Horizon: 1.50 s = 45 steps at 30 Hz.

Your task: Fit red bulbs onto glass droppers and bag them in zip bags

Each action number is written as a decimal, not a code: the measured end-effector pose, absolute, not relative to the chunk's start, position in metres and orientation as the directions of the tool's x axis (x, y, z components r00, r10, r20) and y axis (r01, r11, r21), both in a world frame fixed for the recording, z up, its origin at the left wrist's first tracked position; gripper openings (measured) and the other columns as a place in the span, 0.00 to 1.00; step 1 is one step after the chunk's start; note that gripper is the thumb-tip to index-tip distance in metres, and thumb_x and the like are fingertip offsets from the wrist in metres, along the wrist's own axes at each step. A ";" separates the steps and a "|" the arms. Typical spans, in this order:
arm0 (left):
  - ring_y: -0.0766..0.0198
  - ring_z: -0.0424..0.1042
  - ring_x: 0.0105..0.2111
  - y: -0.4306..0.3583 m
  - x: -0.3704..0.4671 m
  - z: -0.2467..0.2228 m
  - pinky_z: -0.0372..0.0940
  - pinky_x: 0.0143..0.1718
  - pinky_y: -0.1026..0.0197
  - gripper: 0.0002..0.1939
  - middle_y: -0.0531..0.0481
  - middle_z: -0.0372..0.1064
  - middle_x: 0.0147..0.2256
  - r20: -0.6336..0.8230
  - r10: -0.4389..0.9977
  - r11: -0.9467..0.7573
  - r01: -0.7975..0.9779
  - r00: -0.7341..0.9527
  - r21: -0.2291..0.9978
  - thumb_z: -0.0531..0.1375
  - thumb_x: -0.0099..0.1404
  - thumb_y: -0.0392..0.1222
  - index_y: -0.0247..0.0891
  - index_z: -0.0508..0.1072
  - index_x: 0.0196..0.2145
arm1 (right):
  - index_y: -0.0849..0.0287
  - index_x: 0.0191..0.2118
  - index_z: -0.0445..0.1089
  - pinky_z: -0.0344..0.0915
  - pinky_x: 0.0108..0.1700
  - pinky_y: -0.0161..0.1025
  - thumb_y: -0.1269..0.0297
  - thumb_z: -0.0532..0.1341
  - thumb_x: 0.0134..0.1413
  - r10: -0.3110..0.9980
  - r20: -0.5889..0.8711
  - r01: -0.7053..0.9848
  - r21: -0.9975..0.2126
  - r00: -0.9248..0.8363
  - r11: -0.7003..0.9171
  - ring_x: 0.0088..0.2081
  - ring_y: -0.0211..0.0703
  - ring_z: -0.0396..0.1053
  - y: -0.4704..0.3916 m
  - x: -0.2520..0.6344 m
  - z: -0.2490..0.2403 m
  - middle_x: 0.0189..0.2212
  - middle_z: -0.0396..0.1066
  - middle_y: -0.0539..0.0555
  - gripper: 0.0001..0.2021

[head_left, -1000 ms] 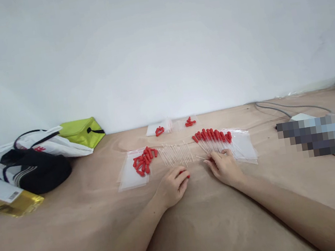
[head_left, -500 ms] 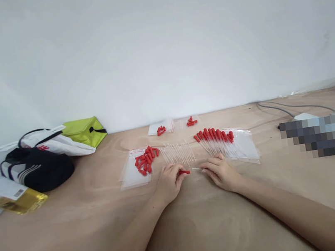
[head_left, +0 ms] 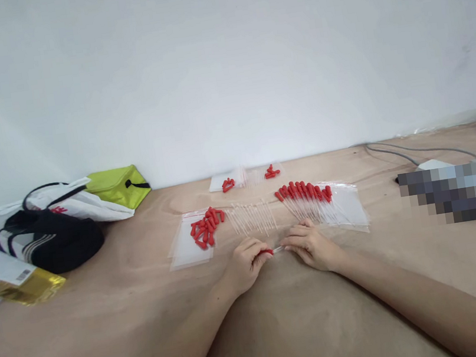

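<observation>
My left hand (head_left: 247, 266) is closed in a pinch on a red rubber dropper bulb (head_left: 267, 251), whose narrow end points right. Between thumb and fingers, my right hand (head_left: 313, 248) grips a thin clear dropper tube (head_left: 278, 249). The tube's left end meets the bulb's mouth; whether it sits inside I cannot tell. Beyond my hands lies a row of loose clear tubes (head_left: 253, 217). Left of them, a pile of loose red bulbs (head_left: 203, 231) rests on plastic bags. On the right, several droppers with red bulbs fitted (head_left: 305, 192) lie fanned out.
Clear zip bags (head_left: 189, 251) lie under the loose bulbs, and another bag (head_left: 352, 206) under the droppers. Smaller sets of red bulbs (head_left: 271, 172) lie near the wall. A black bag (head_left: 63, 246) and lime-green bag (head_left: 116, 185) stand left. Grey cables (head_left: 394, 149) run along the right.
Both hands have drawn closer together. The gap between the bulb and the tube has closed, and the bulb now tilts slightly downward to the right.
</observation>
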<state>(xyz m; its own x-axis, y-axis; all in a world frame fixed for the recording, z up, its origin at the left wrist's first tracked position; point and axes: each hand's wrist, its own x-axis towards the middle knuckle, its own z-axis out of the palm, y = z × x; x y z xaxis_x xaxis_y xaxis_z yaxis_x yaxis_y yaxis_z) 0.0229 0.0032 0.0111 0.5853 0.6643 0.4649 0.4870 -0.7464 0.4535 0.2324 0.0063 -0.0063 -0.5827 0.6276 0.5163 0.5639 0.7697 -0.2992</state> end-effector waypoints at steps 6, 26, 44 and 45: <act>0.65 0.64 0.28 0.003 0.023 0.008 0.61 0.31 0.63 0.11 0.49 0.66 0.25 0.483 0.638 -0.770 0.484 0.600 0.417 0.51 0.64 0.40 0.34 0.69 0.28 | 0.57 0.35 0.69 0.48 0.35 0.37 0.67 0.50 0.56 0.631 0.501 0.573 -0.290 -0.592 0.767 0.31 0.36 0.62 0.005 0.230 -0.005 0.26 0.68 0.51 0.11; 0.64 0.63 0.27 0.005 0.023 0.000 0.60 0.30 0.62 0.11 0.49 0.66 0.24 0.539 0.567 -0.821 0.485 0.623 0.303 0.52 0.63 0.41 0.35 0.67 0.26 | 0.60 0.29 0.66 0.47 0.34 0.36 0.69 0.46 0.57 0.648 0.463 0.589 -0.288 -0.604 0.755 0.27 0.35 0.61 0.000 0.208 -0.010 0.24 0.67 0.50 0.13; 0.61 0.66 0.33 0.022 0.001 0.004 0.63 0.35 0.58 0.08 0.50 0.65 0.31 0.477 0.803 -0.559 0.731 0.358 0.392 0.58 0.56 0.36 0.37 0.67 0.36 | 0.59 0.34 0.69 0.46 0.36 0.42 0.64 0.52 0.51 0.870 0.473 0.937 -0.347 0.139 0.039 0.33 0.48 0.64 0.061 0.229 0.002 0.27 0.71 0.56 0.10; 0.61 0.66 0.33 0.021 0.001 0.004 0.62 0.34 0.58 0.07 0.50 0.65 0.30 0.476 0.804 -0.555 0.738 0.357 0.384 0.58 0.56 0.36 0.37 0.68 0.35 | 0.60 0.34 0.69 0.46 0.37 0.42 0.64 0.52 0.50 0.872 0.458 0.937 -0.349 0.171 0.000 0.33 0.48 0.65 0.065 0.228 0.003 0.26 0.71 0.57 0.10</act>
<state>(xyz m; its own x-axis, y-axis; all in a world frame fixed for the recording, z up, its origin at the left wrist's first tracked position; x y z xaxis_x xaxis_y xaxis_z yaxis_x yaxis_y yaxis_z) 0.0013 0.0214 0.0040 0.3567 0.8040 0.4758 0.7380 -0.5548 0.3842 0.2278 0.0654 0.0028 0.1709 0.8721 0.4584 0.9373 -0.0004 -0.3486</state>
